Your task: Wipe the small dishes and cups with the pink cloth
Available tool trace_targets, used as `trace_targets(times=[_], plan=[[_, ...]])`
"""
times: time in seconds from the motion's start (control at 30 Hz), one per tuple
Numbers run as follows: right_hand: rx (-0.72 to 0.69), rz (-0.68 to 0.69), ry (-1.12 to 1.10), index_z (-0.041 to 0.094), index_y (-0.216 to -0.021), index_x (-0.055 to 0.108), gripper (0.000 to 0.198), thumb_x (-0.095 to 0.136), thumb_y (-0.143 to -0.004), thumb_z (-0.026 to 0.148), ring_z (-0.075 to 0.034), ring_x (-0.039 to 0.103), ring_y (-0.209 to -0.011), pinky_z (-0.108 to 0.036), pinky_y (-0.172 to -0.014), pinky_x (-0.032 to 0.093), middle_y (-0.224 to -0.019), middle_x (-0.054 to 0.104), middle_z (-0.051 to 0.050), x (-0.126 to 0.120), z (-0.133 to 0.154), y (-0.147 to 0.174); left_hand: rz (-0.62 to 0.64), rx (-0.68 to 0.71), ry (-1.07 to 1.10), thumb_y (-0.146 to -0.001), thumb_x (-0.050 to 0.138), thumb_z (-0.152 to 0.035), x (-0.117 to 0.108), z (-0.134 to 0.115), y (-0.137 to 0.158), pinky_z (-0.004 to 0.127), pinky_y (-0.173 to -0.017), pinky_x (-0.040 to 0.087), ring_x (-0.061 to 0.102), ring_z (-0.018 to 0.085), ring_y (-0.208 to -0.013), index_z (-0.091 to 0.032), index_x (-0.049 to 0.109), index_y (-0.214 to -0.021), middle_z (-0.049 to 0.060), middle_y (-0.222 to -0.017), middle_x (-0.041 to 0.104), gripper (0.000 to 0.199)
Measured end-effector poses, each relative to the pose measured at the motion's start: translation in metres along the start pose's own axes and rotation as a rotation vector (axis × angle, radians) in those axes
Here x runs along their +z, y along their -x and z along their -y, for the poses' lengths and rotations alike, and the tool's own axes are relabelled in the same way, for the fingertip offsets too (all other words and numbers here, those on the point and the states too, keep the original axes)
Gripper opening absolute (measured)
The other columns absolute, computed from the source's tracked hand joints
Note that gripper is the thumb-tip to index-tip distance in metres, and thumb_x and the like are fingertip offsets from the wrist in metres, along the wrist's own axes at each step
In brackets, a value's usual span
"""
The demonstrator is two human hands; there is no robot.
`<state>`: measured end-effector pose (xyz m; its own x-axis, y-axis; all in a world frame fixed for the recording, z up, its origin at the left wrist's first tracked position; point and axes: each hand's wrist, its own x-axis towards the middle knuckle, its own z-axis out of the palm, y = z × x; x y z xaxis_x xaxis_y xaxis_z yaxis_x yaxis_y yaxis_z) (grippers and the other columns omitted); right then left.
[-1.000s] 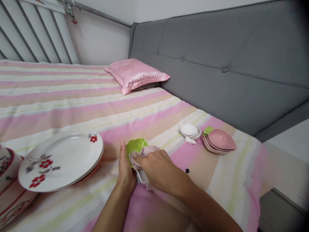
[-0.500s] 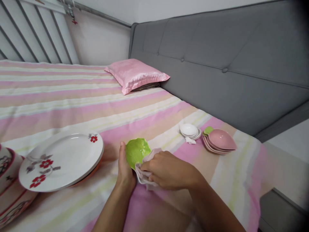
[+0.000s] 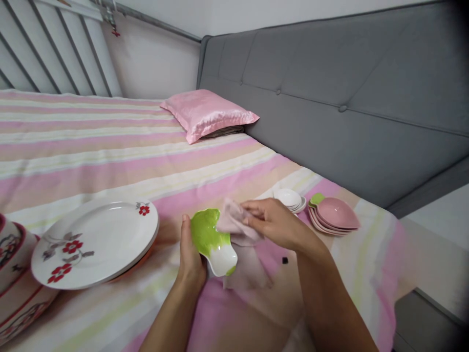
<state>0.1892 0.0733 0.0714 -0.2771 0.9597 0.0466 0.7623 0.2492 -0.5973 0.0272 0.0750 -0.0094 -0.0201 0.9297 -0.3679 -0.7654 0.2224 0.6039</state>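
A small dish [image 3: 205, 233], green with a white end and shaped like a leafy vegetable, is tilted in my left hand [image 3: 191, 254]. The thumb lies along its left rim, and the other fingers are hidden beneath. My right hand [image 3: 273, 222] pinches a pale pink cloth [image 3: 234, 220] against the dish's upper right rim. Part of the cloth hangs down, blurred, to the right of the dish's white end. On the bed to the right sit small white dishes [image 3: 288, 198], partly behind my right hand, and a stack of pink leaf-shaped dishes [image 3: 337, 213].
White plates with red flowers [image 3: 98, 244] are stacked at the left, beside patterned bowls [image 3: 22, 293]. The striped bedspread [image 3: 120, 181] lies under everything. A pink pillow [image 3: 208, 113] rests near the grey headboard [image 3: 311, 98]. A small black square [image 3: 285, 260] shows right of the cloth.
My right hand has moved up and right with the cloth, uncovering the dish's white end. My left hand keeps the dish in nearly the same place.
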Motion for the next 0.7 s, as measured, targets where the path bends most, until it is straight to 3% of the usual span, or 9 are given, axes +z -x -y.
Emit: trace_targets(times=[0.1,0.2,0.27,0.33,0.43,0.57,0.7], plan=[[0.072,-0.314,0.120,0.024,-0.107,0.062,0.029,0.044,-0.084,0.021,-0.018,0.061,-0.074,-0.026,-0.065,0.041,-0.085,0.069,-0.002,0.013,0.002,-0.010,0.005,-0.005,-0.007,-0.082,0.046,-0.052,0.000,0.000,0.001,0.034,-0.071,0.054,0.068,0.023,-0.076,-0.012,0.067,-0.089,0.008,-0.078,0.071,0.046],[0.118,-0.426,0.221,0.027,-0.125,0.051,0.039,0.042,-0.087,0.022,-0.020,0.064,-0.079,-0.029,-0.071,0.045,-0.092,0.071,-0.003,0.034,0.010,-0.017,0.023,-0.008,0.002,-0.081,0.047,-0.051,0.000,0.001,0.001,0.035,-0.073,0.054,0.068,0.024,-0.080,-0.012,0.067,-0.090,0.009,-0.081,0.071,0.044],[0.030,-0.336,0.235,0.031,-0.129,0.047,0.042,0.041,-0.088,0.019,-0.018,0.066,-0.083,-0.028,-0.073,0.047,-0.098,0.071,-0.001,0.048,0.014,-0.020,0.048,0.002,0.030,-0.081,0.049,-0.049,0.000,0.002,-0.001,0.035,-0.076,0.053,0.067,0.024,-0.083,-0.012,0.067,-0.093,0.009,-0.085,0.071,0.042],[-0.148,-0.226,0.225,0.031,-0.128,0.047,0.043,0.043,-0.088,0.017,-0.017,0.062,-0.100,-0.028,-0.083,0.048,-0.115,0.065,0.000,0.060,0.015,-0.022,0.074,0.024,0.071,-0.082,0.049,-0.047,0.000,0.003,-0.003,0.034,-0.080,0.052,0.066,0.023,-0.088,-0.013,0.066,-0.096,0.009,-0.090,0.071,0.041],[-0.320,-0.130,0.253,0.024,-0.130,0.044,0.046,0.047,-0.085,0.014,-0.018,0.044,-0.125,-0.032,-0.099,0.041,-0.133,0.052,-0.002,0.070,0.011,-0.023,0.091,0.075,0.120,-0.083,0.048,-0.045,0.000,0.003,-0.007,0.032,-0.085,0.050,0.065,0.022,-0.094,-0.015,0.066,-0.102,0.008,-0.097,0.070,0.040],[-0.356,-0.068,0.352,0.019,-0.131,0.043,0.047,0.041,-0.085,0.006,-0.020,0.037,-0.131,-0.034,-0.101,0.040,-0.135,0.050,-0.004,0.071,0.009,-0.025,0.065,0.067,0.131,-0.083,0.047,-0.044,0.000,0.002,-0.009,0.033,-0.085,0.049,0.065,0.022,-0.094,-0.015,0.066,-0.101,0.009,-0.098,0.070,0.039],[-0.359,-0.002,0.447,0.018,-0.117,0.055,0.036,0.036,-0.088,0.006,-0.021,0.047,-0.121,-0.033,-0.092,0.045,-0.117,0.063,-0.006,0.067,0.015,-0.024,0.019,0.036,0.114,-0.083,0.047,-0.046,-0.002,0.001,-0.009,0.036,-0.080,0.051,0.066,0.023,-0.087,-0.014,0.067,-0.094,0.009,-0.091,0.071,0.040]])
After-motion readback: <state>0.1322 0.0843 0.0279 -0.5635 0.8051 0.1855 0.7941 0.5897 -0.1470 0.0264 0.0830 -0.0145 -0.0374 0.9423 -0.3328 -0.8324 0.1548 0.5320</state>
